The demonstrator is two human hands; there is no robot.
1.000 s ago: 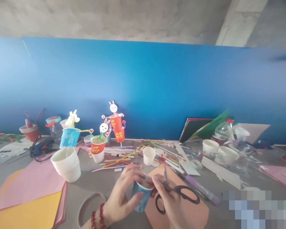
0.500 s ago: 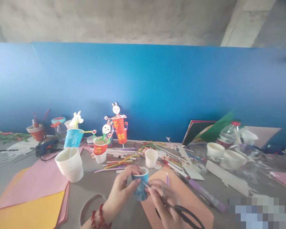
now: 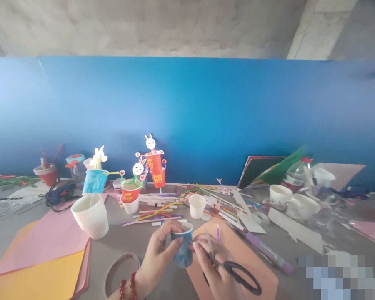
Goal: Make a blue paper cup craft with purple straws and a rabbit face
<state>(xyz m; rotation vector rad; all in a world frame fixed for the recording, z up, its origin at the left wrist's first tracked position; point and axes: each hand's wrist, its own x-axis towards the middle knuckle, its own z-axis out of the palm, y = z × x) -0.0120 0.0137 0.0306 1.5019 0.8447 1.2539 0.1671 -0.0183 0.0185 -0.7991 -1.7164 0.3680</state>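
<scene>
Blue-painted paper cup (image 3: pixel 183 254): held near-upright in the left hand (image 3: pixel 156 256), at six o'clock in the view, above the worktop (image 3: pixel 121 239). Colouring of the visible outer wall appears largely done. No straw arms or rabbit head are seen on it, whereas an arm and a pale topper are carried by the blue cup figure (image 3: pixel 95 182) at ten o'clock; by that comparison (judgement only) the fitting of such parts is left. Whether the wall has been pierced cannot be told.

Appearance: streaky, uneven blue; rim white; interior mostly hidden by fingers.

Left grip: closed on the cup, thumb on the outer wall, fingers over the rim. Right grip: closed around the scissors (image 3: pixel 230 265) in the right hand (image 3: pixel 215 266); blades spread, one directed at the cup's three-o'clock side, contact unclear. A peach sheet (image 3: pixel 248 254) is seen beneath the right hand.
</scene>
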